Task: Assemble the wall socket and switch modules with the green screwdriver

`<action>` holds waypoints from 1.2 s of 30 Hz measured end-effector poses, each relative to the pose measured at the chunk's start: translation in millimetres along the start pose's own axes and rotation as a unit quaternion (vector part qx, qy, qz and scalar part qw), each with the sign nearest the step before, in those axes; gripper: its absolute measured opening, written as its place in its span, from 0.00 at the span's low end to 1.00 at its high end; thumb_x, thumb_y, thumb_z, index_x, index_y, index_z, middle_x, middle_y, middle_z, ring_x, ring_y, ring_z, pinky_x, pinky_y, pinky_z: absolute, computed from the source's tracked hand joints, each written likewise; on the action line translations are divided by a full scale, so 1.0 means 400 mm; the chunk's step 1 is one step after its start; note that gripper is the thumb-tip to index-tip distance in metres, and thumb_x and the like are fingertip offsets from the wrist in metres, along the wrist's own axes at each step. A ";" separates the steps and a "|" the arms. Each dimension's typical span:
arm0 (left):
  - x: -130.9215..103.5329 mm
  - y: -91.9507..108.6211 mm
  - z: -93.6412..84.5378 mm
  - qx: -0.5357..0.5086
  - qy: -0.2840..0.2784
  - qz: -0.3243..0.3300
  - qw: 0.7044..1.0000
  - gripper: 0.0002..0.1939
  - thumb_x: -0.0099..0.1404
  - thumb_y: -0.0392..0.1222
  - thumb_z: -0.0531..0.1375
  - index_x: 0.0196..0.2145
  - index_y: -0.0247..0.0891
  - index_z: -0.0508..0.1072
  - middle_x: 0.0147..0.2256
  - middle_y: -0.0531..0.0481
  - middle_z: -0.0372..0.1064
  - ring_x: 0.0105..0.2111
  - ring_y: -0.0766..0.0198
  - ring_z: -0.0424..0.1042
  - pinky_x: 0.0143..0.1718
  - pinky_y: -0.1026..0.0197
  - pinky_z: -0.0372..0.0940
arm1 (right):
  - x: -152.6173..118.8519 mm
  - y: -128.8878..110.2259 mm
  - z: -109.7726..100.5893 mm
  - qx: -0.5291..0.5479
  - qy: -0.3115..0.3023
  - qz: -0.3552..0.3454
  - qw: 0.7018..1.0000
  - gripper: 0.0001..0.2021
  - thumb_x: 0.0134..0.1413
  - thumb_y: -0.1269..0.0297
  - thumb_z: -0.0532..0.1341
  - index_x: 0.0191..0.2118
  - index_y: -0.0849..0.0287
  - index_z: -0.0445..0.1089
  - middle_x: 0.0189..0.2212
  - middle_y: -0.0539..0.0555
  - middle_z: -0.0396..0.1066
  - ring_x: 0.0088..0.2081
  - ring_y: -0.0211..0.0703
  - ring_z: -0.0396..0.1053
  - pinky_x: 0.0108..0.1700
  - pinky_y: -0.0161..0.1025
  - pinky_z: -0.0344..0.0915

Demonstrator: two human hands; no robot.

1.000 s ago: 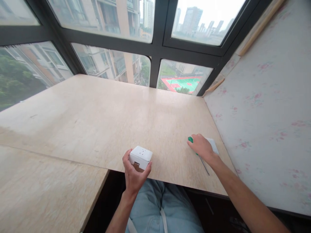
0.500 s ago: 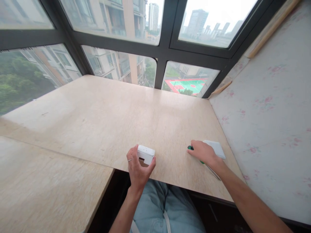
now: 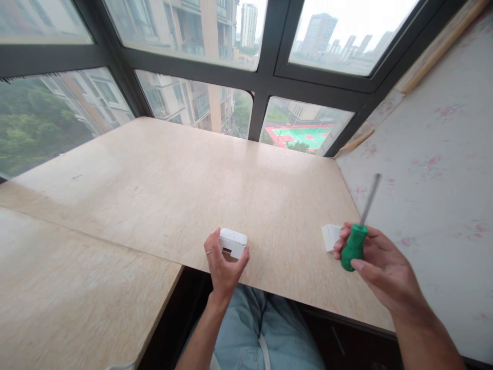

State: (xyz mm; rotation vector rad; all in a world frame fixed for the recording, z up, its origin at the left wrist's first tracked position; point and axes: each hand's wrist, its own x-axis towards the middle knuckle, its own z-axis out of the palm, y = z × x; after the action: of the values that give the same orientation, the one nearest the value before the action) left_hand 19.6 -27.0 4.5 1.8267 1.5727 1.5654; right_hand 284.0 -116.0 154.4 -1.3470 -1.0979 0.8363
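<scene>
Between the thumb and fingers of my left hand (image 3: 223, 270) is a small white box-shaped device (image 3: 233, 239), held at the near edge of the stone ledge. Its top has small dark dots, and a dark rectangular opening shows in the side facing me. My right hand (image 3: 385, 262) is raised over the ledge at the right, gripping a screwdriver (image 3: 353, 248) by its green handle. The metal shaft points up and away from me. Behind the right fingers lies a flat white piece (image 3: 331, 237), partly hidden by that hand.
The pale marbled ledge (image 3: 185, 185) runs up to dark-framed windows (image 3: 200, 69). A floral-papered wall (image 3: 447, 205) bounds it on the right. A lower-left slab (image 3: 77, 288) meets the ledge beside a dark gap. My legs in blue trousers (image 3: 265, 329) are below the front edge.
My right hand has picked the screwdriver up from the ledge, moved right and turned it so the shaft points upward. The left hand still holds the white device in nearly the same place.
</scene>
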 end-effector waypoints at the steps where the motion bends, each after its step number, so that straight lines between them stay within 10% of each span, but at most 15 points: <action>1: 0.001 -0.002 0.002 -0.003 0.001 0.002 1.000 0.42 0.58 0.47 0.69 0.65 0.39 0.56 0.55 0.34 0.61 0.56 0.44 0.65 0.53 0.38 0.67 | -0.015 0.015 0.013 0.012 -0.031 0.024 0.999 0.21 0.52 0.53 0.70 0.52 0.43 0.71 0.42 0.53 0.69 0.29 0.40 0.71 0.27 0.40 0.71; 5: 0.012 -0.006 0.010 -0.007 -0.001 0.009 1.000 0.42 0.58 0.47 0.69 0.64 0.39 0.56 0.54 0.35 0.60 0.56 0.44 0.65 0.53 0.39 0.67 | -0.063 0.070 0.078 0.029 -0.127 0.177 0.976 0.22 0.63 0.45 0.58 0.57 0.47 0.65 0.28 0.46 0.63 0.16 0.29 0.56 0.17 0.31 0.53; 11: 0.035 -0.004 0.018 -0.016 -0.021 0.020 0.999 0.39 0.58 0.46 0.69 0.62 0.39 0.58 0.53 0.36 0.61 0.55 0.46 0.65 0.53 0.41 0.68 | -0.046 0.068 0.132 -0.183 -0.293 0.265 0.900 0.29 0.65 0.41 0.52 0.62 0.56 0.62 0.24 0.45 0.63 0.17 0.31 0.60 0.19 0.30 0.55; 18: 0.045 -0.007 0.022 -0.051 -0.047 0.029 0.997 0.36 0.58 0.44 0.68 0.61 0.41 0.60 0.54 0.38 0.61 0.55 0.47 0.64 0.55 0.41 0.67 | 0.037 0.000 0.174 -0.399 -0.359 0.110 0.837 0.17 0.68 0.53 0.52 0.50 0.54 0.74 0.36 0.55 0.78 0.37 0.47 0.74 0.39 0.39 0.63; 29: 0.039 -0.015 0.026 -0.052 -0.045 0.033 0.997 0.39 0.57 0.44 0.69 0.63 0.39 0.58 0.55 0.36 0.60 0.56 0.46 0.64 0.56 0.40 0.66 | 0.068 -0.002 0.174 -0.507 -0.349 0.028 0.788 0.14 0.66 0.56 0.56 0.49 0.52 0.75 0.36 0.56 0.80 0.38 0.49 0.77 0.37 0.38 0.64; 36: 0.040 -0.014 0.025 -0.050 -0.041 0.024 0.998 0.39 0.56 0.44 0.69 0.62 0.41 0.59 0.55 0.37 0.60 0.56 0.46 0.64 0.55 0.40 0.66 | 0.063 -0.018 0.187 -0.654 -0.341 -0.115 0.666 0.09 0.66 0.68 0.57 0.49 0.55 0.71 0.31 0.53 0.74 0.31 0.47 0.74 0.26 0.38 0.50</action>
State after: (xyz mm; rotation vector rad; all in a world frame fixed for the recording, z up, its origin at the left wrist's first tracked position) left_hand 22.1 -7.6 5.0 1.8623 1.3991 1.5397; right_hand 220.5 -68.7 157.3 -1.9652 -2.7301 0.2089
